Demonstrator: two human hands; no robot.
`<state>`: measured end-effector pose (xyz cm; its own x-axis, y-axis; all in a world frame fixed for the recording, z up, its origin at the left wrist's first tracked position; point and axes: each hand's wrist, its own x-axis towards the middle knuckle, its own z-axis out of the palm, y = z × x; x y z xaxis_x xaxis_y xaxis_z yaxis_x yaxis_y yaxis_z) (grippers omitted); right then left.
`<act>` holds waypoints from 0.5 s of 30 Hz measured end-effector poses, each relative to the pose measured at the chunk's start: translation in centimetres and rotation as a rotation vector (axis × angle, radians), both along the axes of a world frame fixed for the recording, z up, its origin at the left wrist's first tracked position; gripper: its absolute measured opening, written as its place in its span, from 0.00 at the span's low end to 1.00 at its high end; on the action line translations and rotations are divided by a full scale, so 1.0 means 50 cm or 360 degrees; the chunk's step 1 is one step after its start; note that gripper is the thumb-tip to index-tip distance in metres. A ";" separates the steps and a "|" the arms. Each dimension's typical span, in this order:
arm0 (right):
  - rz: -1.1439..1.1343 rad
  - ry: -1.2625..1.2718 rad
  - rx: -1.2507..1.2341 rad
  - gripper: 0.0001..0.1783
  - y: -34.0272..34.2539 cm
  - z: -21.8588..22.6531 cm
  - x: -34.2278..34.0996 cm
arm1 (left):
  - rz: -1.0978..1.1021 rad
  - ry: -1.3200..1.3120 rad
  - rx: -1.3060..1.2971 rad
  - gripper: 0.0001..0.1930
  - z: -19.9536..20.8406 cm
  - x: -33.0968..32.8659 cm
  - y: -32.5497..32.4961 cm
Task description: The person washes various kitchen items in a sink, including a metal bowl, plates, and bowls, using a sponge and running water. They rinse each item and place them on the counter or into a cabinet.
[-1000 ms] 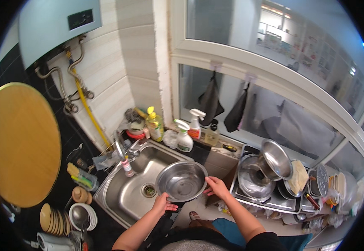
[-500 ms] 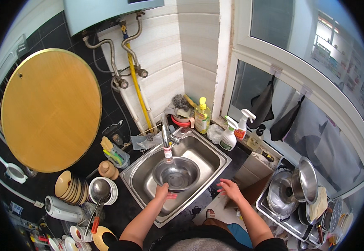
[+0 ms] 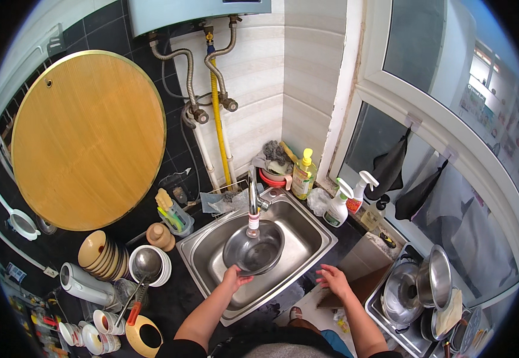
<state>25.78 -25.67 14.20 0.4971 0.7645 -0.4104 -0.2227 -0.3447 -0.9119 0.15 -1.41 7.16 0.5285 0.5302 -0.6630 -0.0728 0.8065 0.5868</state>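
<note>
In the sink point(image 3: 312, 230) sits a shiny metal bowl point(image 3: 252, 253), tilted, directly below the faucet point(image 3: 253, 200). My left hand point(image 3: 233, 279) holds its near rim, thumb at the edge and fingers beneath. The bowl looks to have a little water in its bottom, though glare makes this hard to judge. Over the gap to the right of the sink, my right hand point(image 3: 334, 280) hangs with fingers apart and touches nothing.
Spray bottles point(image 3: 338, 209) and a yellow soap bottle point(image 3: 303, 176) line the back right of the sink. Stacked bowls point(image 3: 105, 256), white bowls point(image 3: 162, 274) and a ladle point(image 3: 146, 262) crowd the left counter. Metal pans point(image 3: 401, 293) fill a rack at right.
The bowl has tipped more steeply, with my left hand still at its near rim. My right hand has shifted slightly, still off the bowl. The whole view has swung a little.
</note>
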 end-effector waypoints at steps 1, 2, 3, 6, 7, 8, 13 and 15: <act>-0.0006 0.0003 0.0006 0.21 -0.002 -0.002 0.001 | -0.0066 0.0120 -0.0043 0.21 0.021 0.017 -0.001; -0.0011 0.0007 0.0013 0.21 -0.002 -0.002 0.002 | -0.0152 0.0117 -0.0061 0.21 0.035 0.027 -0.001; -0.0011 0.0001 0.0002 0.20 -0.001 -0.001 0.002 | -0.0239 0.0119 -0.0079 0.21 0.046 0.034 0.000; 0.0002 -0.0014 -0.0030 0.20 0.002 -0.001 0.000 | -0.0373 0.0191 -0.0116 0.22 0.058 0.030 0.000; 0.0011 -0.0017 -0.0042 0.20 0.004 -0.005 0.001 | -0.0364 0.0270 -0.0091 0.22 0.074 0.024 -0.006; 0.0022 -0.0021 -0.0053 0.20 0.007 -0.008 0.000 | -0.0353 0.0350 -0.0066 0.22 0.083 0.018 -0.009; 0.0168 0.0004 -0.0070 0.20 0.046 -0.014 -0.017 | 0.0088 0.0657 0.0605 0.29 0.154 -0.039 -0.027; 0.0255 -0.0010 -0.0067 0.20 0.067 -0.023 -0.024 | -0.0166 0.0982 0.0880 0.33 0.179 -0.071 -0.015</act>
<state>24.57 -22.32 13.06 0.3729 0.8164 -0.4411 -0.1562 -0.4133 -0.8971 -3.40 -2.14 16.11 0.2199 0.8328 -0.5080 0.4504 0.3752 0.8101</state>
